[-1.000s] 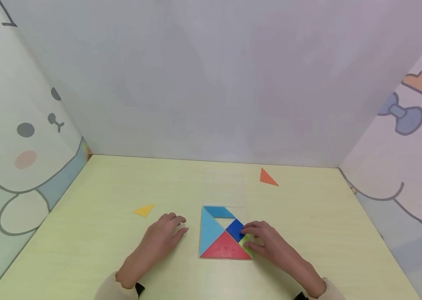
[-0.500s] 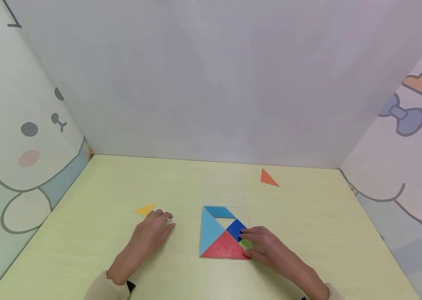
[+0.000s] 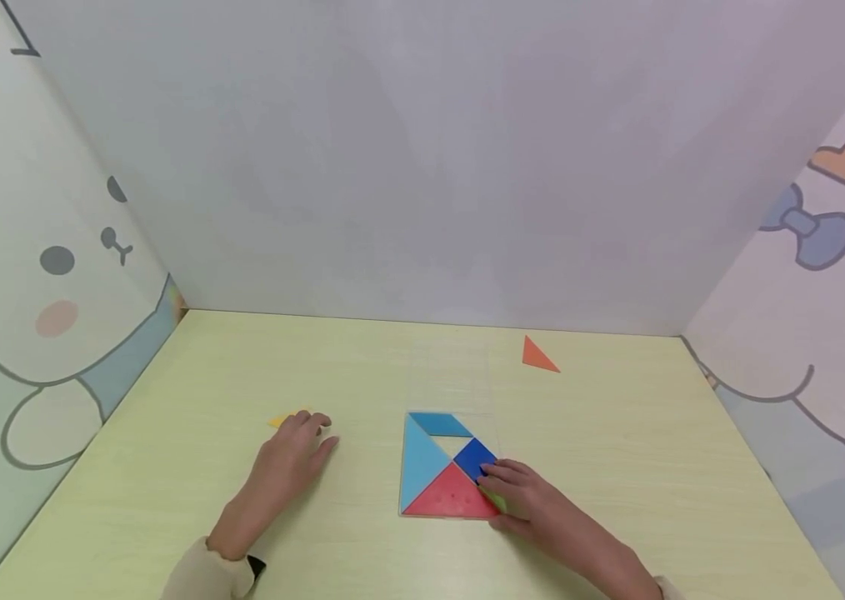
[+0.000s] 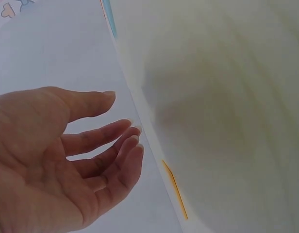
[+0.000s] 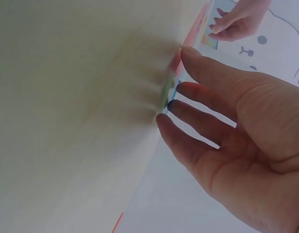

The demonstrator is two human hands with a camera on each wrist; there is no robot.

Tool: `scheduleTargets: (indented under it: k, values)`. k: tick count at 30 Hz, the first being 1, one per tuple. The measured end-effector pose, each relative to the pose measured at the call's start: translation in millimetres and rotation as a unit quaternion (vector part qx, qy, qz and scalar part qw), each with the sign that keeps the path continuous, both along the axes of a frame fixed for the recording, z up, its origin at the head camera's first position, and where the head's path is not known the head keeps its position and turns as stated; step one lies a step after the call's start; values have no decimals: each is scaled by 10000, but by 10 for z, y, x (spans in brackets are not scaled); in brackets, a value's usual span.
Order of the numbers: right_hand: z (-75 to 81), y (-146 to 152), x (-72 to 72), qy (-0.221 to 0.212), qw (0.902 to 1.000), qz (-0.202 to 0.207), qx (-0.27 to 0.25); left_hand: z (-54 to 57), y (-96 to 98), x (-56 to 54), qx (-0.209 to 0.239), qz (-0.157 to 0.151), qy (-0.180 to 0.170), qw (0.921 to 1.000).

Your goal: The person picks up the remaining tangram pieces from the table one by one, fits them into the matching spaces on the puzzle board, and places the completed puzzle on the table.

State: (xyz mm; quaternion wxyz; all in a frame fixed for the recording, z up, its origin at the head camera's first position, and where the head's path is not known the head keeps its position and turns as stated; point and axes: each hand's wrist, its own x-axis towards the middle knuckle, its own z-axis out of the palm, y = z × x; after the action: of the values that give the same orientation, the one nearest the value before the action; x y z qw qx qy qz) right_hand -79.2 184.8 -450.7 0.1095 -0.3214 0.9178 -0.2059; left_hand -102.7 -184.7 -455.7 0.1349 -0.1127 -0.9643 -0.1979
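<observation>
Left hand (image 3: 289,454): fingers straight and relaxed, tips at the yellow triangle (image 3: 282,419); the left wrist view shows only that piece's thin edge (image 4: 174,189).
Right hand (image 3: 530,498): fingers spread, tips pressing the green piece (image 3: 496,498) at the tangram tray's (image 3: 411,511) right edge.
Orange triangle (image 3: 538,355): apart, far counter (image 3: 242,367), open surface around.

Orange triangle (image 3: 538,355) near back wall (image 3: 422,167).

Table (image 3: 617,450): pale yellow-green, faint wood grain, smooth matt. Puzzle pieces, e.g. red triangle (image 3: 451,495), orange triangle (image 3: 538,356): flat, smooth, plastic-looking. Tray (image 3: 452,383): clear, glossy. Sleeve (image 3: 201,575), lower left: cream cloth.
</observation>
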Motion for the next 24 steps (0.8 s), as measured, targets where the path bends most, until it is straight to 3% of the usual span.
scheduleTargets:
  k: [13,24]
  values:
    - [15,-25,113,285,9994,4,208,44,-96,-83,27,411,-470,9980]
    - [13,-41,155,293,9986,-30,434,57,-216,-142,238,429,-1099,9927]
